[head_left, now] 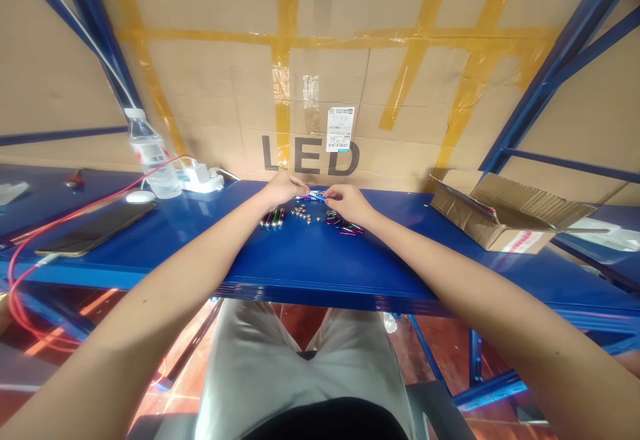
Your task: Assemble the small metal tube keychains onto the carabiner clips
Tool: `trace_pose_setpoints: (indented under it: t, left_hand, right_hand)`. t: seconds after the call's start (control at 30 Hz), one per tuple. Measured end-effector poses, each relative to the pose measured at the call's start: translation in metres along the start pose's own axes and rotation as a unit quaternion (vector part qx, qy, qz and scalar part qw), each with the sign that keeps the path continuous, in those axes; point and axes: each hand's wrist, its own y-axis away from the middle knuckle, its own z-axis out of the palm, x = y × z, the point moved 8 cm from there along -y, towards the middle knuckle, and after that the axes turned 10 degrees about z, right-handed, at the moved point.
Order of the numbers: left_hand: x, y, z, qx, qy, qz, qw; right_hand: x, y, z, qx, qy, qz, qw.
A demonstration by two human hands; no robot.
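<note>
Black cloth at the waist, closest to the camera, then pale trousers below the edge of a blue desk. Reaches across with left hand and right hand, set near each other and pinching a slim blue piece between them, towards 1 end each. Cannot tell exact finger placement at this size. Just nearer the camera than the left hand, a row of slender rods; in the middle, scattered small shiny bits; beside the right hand, dark and pink pieces. Well apart at right, an open cardboard box. Probably in the midst of fitting or adjusting 1 small part by fingertip. Seems to call next for a steady left pinch, careful alignment and a slight push or twist from the right, without brushing the loose bits.
</note>
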Motion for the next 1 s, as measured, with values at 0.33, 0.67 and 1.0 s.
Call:
trace_pose_setpoints:
  t: [0.33,0.67,1.0]
  left_hand:
    - [-0.005,0.008,0.016,-0.1,-0.06,-0.04,0.992]
    - [-0.013,-0.001,0.025,-0.137,-0.116,0.042,0.983]
    - [-0.012,0.003,0.027,-0.185,-0.131,0.028,0.974]
  right_hand:
    - [-0.006,0.0,-0.003,-0.031,0.062,-0.023,0.997]
    - [-0.013,0.001,0.0,-0.049,0.086,-0.07,0.993]
    - [-0.018,0.003,-0.003,-0.042,0.073,-0.079,0.993]
